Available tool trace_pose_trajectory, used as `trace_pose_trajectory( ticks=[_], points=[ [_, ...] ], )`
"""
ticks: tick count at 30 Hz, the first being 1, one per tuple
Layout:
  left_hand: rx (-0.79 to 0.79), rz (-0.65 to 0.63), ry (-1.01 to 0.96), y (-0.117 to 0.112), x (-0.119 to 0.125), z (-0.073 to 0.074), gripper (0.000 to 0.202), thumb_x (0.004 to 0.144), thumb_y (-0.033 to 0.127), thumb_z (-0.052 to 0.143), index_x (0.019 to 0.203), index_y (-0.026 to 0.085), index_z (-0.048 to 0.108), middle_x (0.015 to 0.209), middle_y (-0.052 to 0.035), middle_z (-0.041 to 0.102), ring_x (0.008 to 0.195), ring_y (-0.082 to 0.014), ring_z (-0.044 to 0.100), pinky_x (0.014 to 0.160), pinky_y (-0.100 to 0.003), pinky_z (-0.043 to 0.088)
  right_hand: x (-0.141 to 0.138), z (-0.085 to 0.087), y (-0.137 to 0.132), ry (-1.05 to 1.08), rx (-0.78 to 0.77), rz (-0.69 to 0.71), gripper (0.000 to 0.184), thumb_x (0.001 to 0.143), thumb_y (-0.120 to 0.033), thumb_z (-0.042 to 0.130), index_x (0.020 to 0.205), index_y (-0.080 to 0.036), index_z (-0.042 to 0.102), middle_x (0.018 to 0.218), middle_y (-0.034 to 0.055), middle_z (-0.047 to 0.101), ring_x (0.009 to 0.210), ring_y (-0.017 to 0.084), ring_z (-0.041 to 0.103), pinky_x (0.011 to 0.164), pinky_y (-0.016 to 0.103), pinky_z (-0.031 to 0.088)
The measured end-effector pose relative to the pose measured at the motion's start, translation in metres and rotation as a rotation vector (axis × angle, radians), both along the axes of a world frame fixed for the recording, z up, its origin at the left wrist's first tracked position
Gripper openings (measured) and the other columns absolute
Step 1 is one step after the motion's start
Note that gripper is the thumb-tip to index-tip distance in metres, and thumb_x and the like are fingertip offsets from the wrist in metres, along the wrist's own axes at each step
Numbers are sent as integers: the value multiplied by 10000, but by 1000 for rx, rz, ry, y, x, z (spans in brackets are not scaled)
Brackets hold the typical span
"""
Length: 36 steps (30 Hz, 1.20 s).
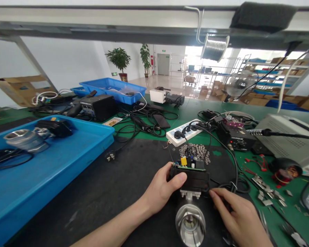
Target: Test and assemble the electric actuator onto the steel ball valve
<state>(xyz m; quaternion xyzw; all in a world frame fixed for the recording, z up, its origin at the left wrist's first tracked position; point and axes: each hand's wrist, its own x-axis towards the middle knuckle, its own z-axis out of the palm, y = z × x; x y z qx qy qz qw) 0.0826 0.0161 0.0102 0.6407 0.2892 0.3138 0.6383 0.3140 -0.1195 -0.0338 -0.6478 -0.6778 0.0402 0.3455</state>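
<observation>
A motorised ball valve (190,223) stands on the black mat, its metal pipe opening facing me. Its black actuator housing (194,180) is uncovered at the top, where a circuit board edge, a yellow component (183,161) and wires show. My left hand (164,188) is closed around the housing's left side, thumb across the front. At the lower right corner of the housing, my right hand (234,209) has thumb and index fingertips pressed together. Whatever lies between them is too small to make out. A black cable (228,185) runs behind that hand.
Many small metal rings (195,151) lie behind the valve, before a white power strip (184,132). A blue tray (92,151) holding another valve (27,139) is at left. To the right are a soldering station (237,137), red wires (262,163) and metal pieces (267,190).
</observation>
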Motion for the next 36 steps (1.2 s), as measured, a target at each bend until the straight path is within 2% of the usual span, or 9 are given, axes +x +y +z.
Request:
trace_pose_trajectory(
  ticks=[8, 18, 28, 36],
  points=[
    [6, 19, 13, 1, 0, -5, 485, 882, 628, 656, 988, 159, 591, 929, -46, 655, 892, -235, 606, 788, -324, 458, 0, 0, 1, 48, -44, -35, 159, 1022, -382, 571, 1047, -293, 701, 933, -39, 789, 791, 126, 756, 735, 175, 552],
    [1, 5, -3, 0, 2, -4, 488, 890, 626, 642, 1008, 157, 580, 949, -55, 640, 909, -244, 610, 804, -342, 471, -1, 5, -1, 73, -37, -39, 165, 1022, -383, 569, 1021, -282, 699, 888, -45, 786, 738, 105, 750, 682, 145, 541],
    [11, 22, 6, 0, 1, -3, 490, 888, 623, 648, 1021, 154, 606, 958, -65, 659, 924, -250, 609, 821, -347, 487, -5, 4, -1, 155, -86, -79, 232, 1022, -424, 552, 1025, -260, 715, 852, -1, 773, 705, 146, 730, 562, 189, 512],
    [20, 35, 24, 0, 0, -4, 497, 881, 626, 657, 1011, 148, 617, 959, -68, 675, 910, -252, 629, 814, -349, 487, -2, 2, -1, 134, -112, -76, 241, 1023, -436, 548, 1026, -259, 710, 852, 3, 770, 717, 151, 732, 590, 198, 516]
  ],
)
